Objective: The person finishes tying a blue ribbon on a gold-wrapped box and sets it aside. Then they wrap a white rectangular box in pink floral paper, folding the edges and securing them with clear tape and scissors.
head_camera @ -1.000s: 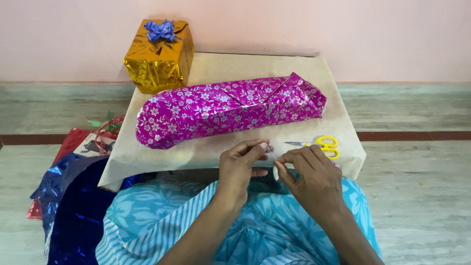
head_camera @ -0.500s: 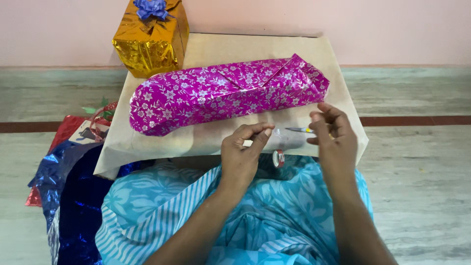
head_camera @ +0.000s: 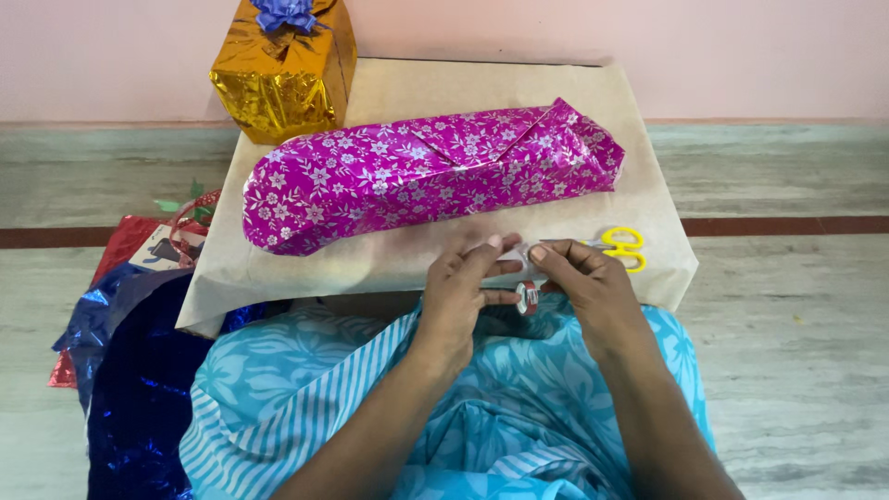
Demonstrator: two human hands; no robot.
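Long parcel (head_camera: pixel 426 181) lies across the worktop (head_camera: pixel 482 93) centre. Boxed gift (head_camera: pixel 282 74) stands at the far left corner. Scissors (head_camera: pixel 616 248) lie near the right edge. Tape roll (head_camera: pixel 527 296) sits at the near edge, between both hands. Foil sheets (head_camera: pixel 130 370) lie on the floor, left.

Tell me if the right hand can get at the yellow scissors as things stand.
Probably yes. The yellow scissors lie bare on the brown paper just beyond the right hand, nothing between them, but its fingers are pinching clear tape.

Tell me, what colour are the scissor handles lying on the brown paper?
Yellow handles on the small metal scissors, seen in the head view.
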